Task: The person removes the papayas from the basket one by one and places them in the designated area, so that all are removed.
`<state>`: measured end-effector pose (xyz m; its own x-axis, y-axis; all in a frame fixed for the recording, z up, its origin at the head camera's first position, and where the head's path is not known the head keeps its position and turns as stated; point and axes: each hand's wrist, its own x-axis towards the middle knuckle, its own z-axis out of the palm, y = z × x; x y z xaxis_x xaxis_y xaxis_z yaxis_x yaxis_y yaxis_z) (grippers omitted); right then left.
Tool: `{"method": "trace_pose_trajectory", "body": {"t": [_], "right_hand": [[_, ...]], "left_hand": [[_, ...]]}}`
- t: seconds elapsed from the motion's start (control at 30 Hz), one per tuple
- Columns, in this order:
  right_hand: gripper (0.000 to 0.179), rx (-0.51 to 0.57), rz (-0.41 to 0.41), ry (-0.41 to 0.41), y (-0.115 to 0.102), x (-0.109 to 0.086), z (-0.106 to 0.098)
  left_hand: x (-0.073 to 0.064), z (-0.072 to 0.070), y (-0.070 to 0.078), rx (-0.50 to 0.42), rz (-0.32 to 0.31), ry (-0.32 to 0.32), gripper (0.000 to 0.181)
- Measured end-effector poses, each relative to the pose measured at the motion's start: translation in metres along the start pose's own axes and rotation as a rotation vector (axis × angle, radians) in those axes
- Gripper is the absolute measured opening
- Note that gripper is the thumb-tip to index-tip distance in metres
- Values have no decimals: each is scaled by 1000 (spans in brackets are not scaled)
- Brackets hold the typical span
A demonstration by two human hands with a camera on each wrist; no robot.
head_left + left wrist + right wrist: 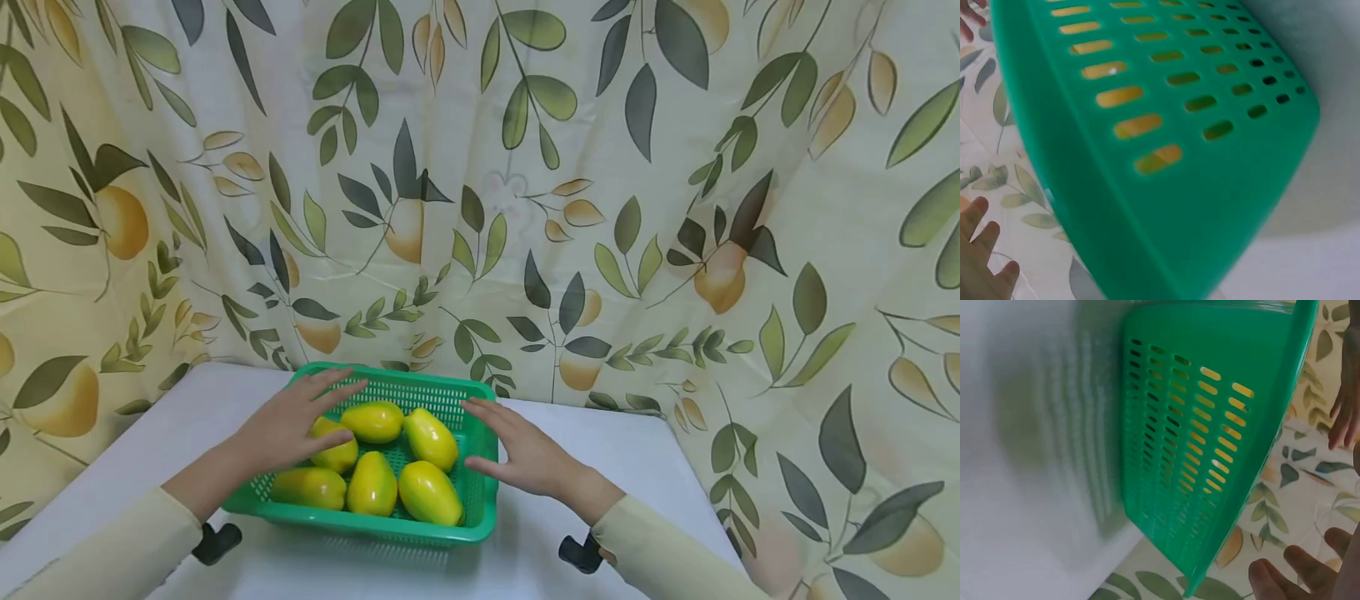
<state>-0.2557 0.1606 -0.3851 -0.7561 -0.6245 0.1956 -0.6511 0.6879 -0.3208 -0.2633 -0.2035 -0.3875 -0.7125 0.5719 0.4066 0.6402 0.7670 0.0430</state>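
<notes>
Green basket [375, 525] of yellow fruits [372, 483], left hand [287, 422] and right hand [531, 452] at its ends, fingers [341, 393] apart

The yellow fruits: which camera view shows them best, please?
The head view. It looks down on six yellow fruits in the green basket, though the left hand partly covers one. Both wrist views show only patches of yellow through the basket's slotted side.

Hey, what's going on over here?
A person holds both hands, fingers extended, over a green plastic basket on a white table. The left hand is over its left side and the right hand is by its right rim. Six glossy yellow-green fruits show inside the basket, and neither hand is gripping any of them. A leaf-patterned cloth hangs behind.
</notes>
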Motion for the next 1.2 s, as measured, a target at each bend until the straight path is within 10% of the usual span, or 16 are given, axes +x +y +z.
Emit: {"method": "trace_pose_trajectory", "body": {"t": [1.2], "right_hand": [[85, 167, 111, -90, -18, 26, 33]], "left_hand": [[-63, 5, -42, -173, -398, 8, 66]]}}
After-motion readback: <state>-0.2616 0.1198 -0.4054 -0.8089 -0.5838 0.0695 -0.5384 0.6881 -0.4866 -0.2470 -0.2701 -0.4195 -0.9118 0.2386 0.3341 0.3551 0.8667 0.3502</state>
